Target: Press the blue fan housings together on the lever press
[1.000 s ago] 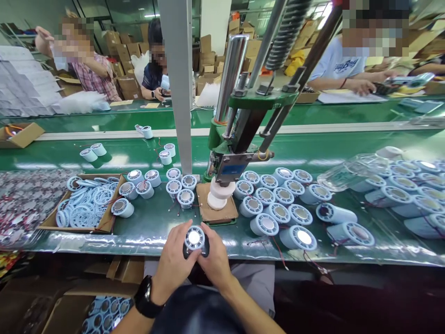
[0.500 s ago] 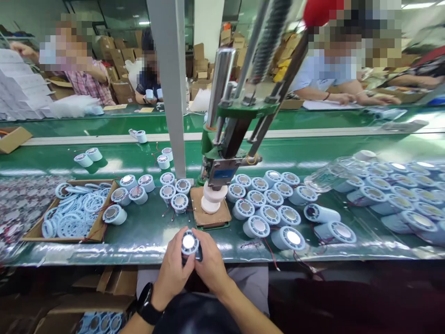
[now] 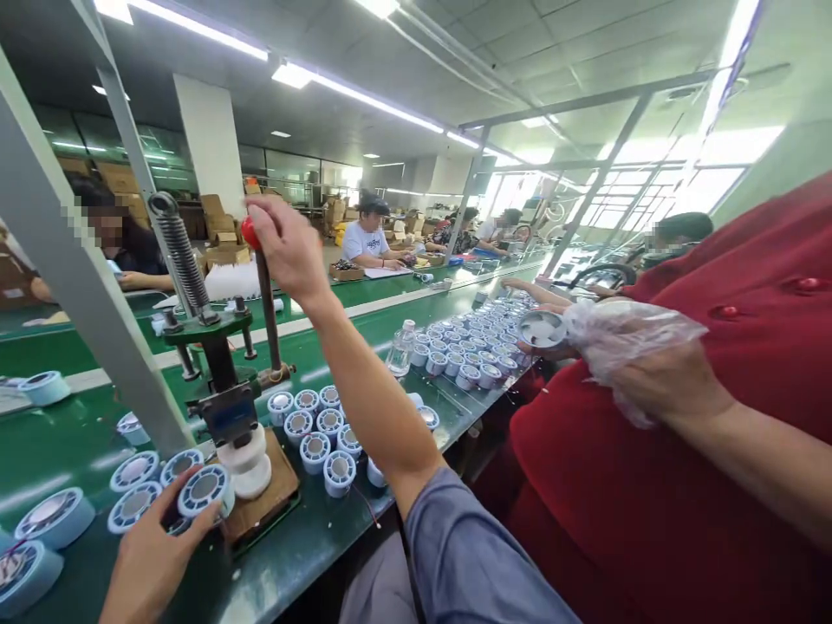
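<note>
My left hand point(image 3: 152, 542) grips a round light-blue part point(image 3: 204, 492) with a silver centre between thumb and fingers, just left of the press base. My right hand point(image 3: 289, 247) is raised, wrapped round the red ball knob point(image 3: 250, 232) on top of the press lever point(image 3: 266, 312). The press point(image 3: 227, 407) stands over a brown pad point(image 3: 276, 485), where white round blocks point(image 3: 250, 468) sit under its head. Similar blue parts point(image 3: 339, 472) stand on the green bench on both sides of the press.
At the right, a person in red point(image 3: 650, 468) holds a blue part point(image 3: 542, 329) and a plastic bag point(image 3: 624, 347). A clear bottle point(image 3: 401, 347) stands among many blue parts. A grey post point(image 3: 84, 251) rises left of the press.
The view has swung right and up. My hands have parted: the right has gone up to the lever knob, while the left keeps a blue part beside the press.
</note>
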`<state>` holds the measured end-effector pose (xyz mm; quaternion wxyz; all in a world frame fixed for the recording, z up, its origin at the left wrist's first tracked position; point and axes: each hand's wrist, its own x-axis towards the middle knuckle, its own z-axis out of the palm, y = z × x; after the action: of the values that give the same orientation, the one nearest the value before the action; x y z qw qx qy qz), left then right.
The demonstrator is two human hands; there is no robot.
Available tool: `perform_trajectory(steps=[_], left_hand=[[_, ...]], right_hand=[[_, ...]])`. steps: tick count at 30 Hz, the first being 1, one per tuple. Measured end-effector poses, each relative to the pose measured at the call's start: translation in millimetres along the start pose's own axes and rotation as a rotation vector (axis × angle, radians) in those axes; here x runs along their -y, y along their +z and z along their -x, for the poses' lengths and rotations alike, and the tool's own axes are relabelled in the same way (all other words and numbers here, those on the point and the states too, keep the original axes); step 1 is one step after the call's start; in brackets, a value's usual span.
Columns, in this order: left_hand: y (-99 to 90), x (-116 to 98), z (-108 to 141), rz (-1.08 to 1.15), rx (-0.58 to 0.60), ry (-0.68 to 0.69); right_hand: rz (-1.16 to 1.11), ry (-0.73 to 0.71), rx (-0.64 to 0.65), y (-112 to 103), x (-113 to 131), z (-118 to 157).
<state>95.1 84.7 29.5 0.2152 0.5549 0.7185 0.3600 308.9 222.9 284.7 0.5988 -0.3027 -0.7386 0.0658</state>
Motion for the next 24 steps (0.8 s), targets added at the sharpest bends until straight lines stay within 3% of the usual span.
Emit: perform_trajectory(steps=[4, 7, 12, 14, 17, 19, 21, 22, 24], left_hand=[[28.0, -14, -17, 0.240, 0.071, 0.115], [43.6, -19, -25, 0.375, 0.172, 0.100], [50.3, -7, -20, 0.472, 0.247, 0.125], [53.6, 1, -16, 0.502, 0.243, 0.168], [60.1, 10, -11, 0.508, 0.226, 0.209], [63.3, 13, -9, 0.497, 0.201, 0.209], [64.9, 13, -6, 0.486, 0.195, 0.196], [65.2, 13, -5, 0.484, 0.201, 0.190], [65.5, 12, -2, 0.480, 0.211, 0.190]], right_hand=[[-0.182, 0.064, 0.031, 25, -14, -12], [-0.208, 0.060, 0.019, 31, -18, -6], [-0.292, 0.225, 0.008, 17, 11, -8], [-0.333, 0.226, 0.003, 1, 31, 12], [-0.361, 0.021, -0.109, -24, 54, 95], [-0.262, -0.049, -0.270, -31, 56, 181], [-0.078, -0.245, -0.396, -29, 48, 267], [0.036, -0.245, -0.419, -26, 42, 301], [0.152, -0.167, -0.283, -25, 34, 334]])
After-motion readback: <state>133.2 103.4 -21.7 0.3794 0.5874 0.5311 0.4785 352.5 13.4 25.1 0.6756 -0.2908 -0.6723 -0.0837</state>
